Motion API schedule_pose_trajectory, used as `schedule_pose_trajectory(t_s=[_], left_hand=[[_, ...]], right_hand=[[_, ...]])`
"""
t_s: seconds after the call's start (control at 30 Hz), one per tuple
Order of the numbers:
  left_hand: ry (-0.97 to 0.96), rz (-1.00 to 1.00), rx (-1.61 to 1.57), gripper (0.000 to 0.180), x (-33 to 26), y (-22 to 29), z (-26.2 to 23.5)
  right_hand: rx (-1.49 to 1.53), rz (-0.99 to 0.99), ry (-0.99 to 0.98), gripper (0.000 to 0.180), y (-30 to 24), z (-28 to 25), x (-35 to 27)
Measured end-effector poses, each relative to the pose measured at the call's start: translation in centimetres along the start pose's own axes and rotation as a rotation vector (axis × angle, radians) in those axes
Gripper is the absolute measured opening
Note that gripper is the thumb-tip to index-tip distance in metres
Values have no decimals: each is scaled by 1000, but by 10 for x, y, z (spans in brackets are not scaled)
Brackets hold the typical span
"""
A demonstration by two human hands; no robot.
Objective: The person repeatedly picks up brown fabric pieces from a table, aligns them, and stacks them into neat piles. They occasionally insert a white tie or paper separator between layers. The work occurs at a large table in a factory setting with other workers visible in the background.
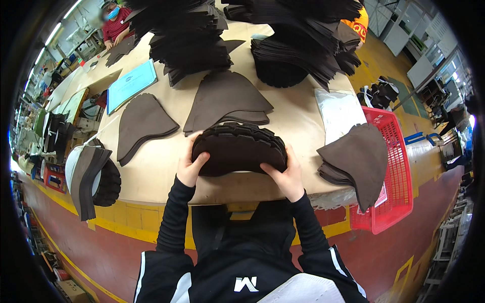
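Stacked brown pieces [240,154], held at nine o'clock by left fingers [202,158] and three o'clock by right fingers [271,170], could slide askew if either grip slackens.

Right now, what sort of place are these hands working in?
Probably a factory workshop: tall piles of dark cut pieces fill the far side of a big table, another person in a mask works nearby, and the red floor has yellow lines.

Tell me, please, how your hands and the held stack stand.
Left hand, right hand: gripping stack at opposite ends. Brown pile just beyond it. Nothing seen blocking hands.
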State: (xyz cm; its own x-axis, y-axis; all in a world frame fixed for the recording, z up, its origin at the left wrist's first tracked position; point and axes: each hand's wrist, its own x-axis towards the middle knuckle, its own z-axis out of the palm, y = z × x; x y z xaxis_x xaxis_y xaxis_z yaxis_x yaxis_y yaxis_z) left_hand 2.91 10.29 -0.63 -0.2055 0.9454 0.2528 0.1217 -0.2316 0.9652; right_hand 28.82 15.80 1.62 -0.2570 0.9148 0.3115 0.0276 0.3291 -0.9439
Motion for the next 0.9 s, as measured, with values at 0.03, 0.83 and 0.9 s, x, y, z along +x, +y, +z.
schedule_pose_trajectory(t_s=[0.03,0.83,0.9], left_hand=[[-12,-132,-125,47,-6,-20,-4],[-66,523,789,43,-19,88,81],[-88,546,830,40,-17,87,89]], right_hand=[[-60,-14,-11,39,12,-4,-2],[690,153,169,40,118,-47,-18],[1077,56,89,40,108,-40,-13]])
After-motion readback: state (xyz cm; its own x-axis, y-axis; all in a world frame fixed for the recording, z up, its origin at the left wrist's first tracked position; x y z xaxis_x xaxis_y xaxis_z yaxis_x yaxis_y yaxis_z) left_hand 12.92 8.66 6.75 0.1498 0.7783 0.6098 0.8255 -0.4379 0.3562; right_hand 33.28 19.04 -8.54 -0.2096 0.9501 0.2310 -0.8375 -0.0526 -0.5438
